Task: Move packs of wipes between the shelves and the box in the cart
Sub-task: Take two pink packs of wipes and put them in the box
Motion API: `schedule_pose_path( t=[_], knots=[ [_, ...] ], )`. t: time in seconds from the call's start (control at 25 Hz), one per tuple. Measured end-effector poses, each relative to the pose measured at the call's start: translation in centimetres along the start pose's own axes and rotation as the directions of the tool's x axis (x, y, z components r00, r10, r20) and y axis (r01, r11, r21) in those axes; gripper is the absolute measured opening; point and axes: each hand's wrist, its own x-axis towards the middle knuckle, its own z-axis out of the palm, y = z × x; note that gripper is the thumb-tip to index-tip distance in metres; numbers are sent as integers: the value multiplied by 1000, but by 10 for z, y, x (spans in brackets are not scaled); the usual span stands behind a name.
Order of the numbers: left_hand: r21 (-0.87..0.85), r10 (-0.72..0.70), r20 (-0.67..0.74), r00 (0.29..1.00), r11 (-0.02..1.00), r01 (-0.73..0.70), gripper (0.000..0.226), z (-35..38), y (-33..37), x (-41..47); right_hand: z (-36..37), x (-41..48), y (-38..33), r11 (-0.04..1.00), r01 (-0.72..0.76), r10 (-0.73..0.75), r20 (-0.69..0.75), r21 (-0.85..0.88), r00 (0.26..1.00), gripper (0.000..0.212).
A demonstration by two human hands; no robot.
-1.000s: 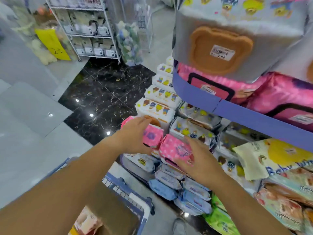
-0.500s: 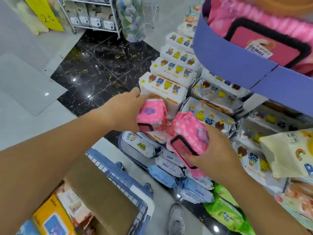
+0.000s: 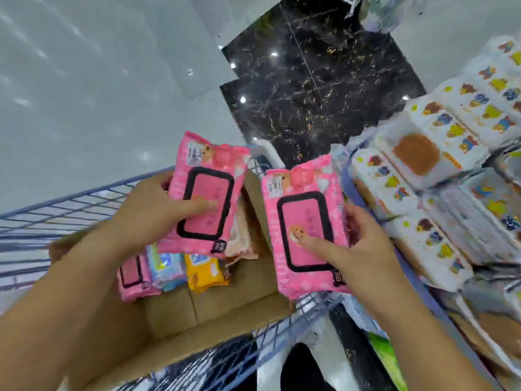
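hands: left hand grips one pink plastic wipe pack; right hand grips a second pink pack | change: both lifted away from the white bear-print shelf packs, right of the right hand; now above the brown cardboard box in the blue wire cart | judged: only the drop remains (box part-filled)

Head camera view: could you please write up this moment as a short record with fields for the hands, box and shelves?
left hand: grips the left pink pack above the box
right hand: grips the right pink pack between box and shelves
box: cardboard, inside the blue wire cart
box contents: boxed pink pack, blue-white pack, yellow pack
shelves: white bear-print packs, on the right
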Motion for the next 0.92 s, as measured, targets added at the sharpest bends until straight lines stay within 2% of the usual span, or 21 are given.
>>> schedule_pose_path(
  t=[0.12,0.28,0.4,0.52,0.6,0.72,0.84,0.92],
  knots=[
    [-186,-188,-103,977,968,166,25,-50,-59,-33,63,11,12,998,-34,44,185,-58,982,55],
    [-298,-365,-212,906,908,296,28,-101,-150,-69,152,23,52,983,-110,152,327,-146,933,63],
    [-380,-482,-175,858,838,393,39,-119,-216,-79,208,32,92,961,-170,245,387,-218,889,59],
    [-415,-561,-86,824,771,482,35,-114,-260,-75,245,34,130,939,-239,316,347,-247,883,60],
    [-445,-576,-67,815,748,492,30,-108,-275,-61,263,38,151,931,-296,349,292,-212,890,62],
    [-522,-553,-96,828,736,431,23,-103,-287,-24,285,60,169,920,-356,387,243,-163,890,62],
    [-589,-505,-123,855,730,346,20,-101,-302,17,309,93,175,937,-313,347,314,-155,884,58],
    [-602,-492,-143,858,732,319,18,-99,-316,34,322,112,184,944,-284,323,307,-167,895,53]
  ],
)
